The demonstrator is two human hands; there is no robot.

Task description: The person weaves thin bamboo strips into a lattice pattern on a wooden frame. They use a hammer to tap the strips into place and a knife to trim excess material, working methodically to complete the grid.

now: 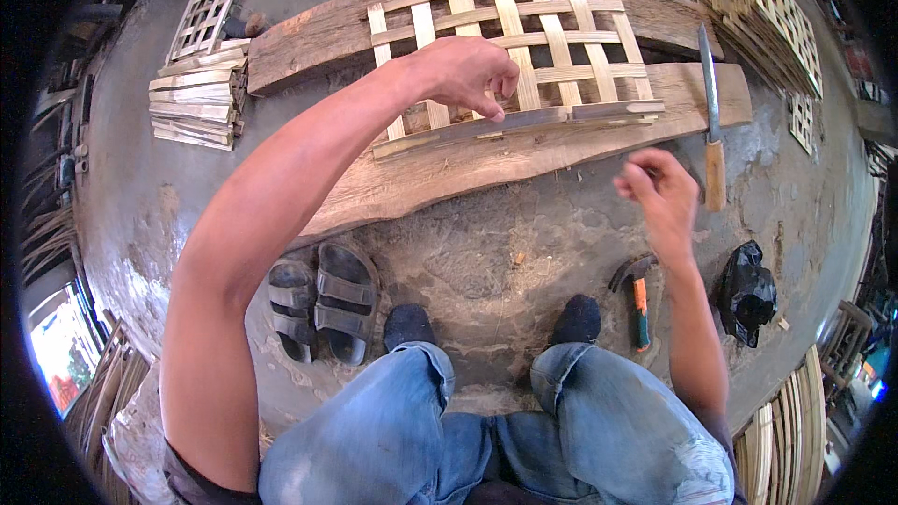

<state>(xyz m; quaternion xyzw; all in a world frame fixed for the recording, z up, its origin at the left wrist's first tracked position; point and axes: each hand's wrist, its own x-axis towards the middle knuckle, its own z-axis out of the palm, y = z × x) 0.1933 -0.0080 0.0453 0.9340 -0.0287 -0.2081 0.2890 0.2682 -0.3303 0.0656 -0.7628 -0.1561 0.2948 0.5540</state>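
A woven lattice panel of pale bamboo strips lies across two rough wooden planks. Along its near edge runs a darker split-bamboo strip. Over the panel's left half, my left hand is bent with its fingers curled. Its thumb tip is by the dark strip, and a gap shows between thumb and forefinger, with nothing visible in it. My right hand hovers above the floor, right of the near plank. Its fingers are closed and slightly blurred; whether they hold something small is hidden.
A long knife rests across the near plank's right end. A hammer and a black plastic bag lie near my right forearm. Sandals sit left of my feet. Stacked lattice panels stand far right; bundled strips lie left.
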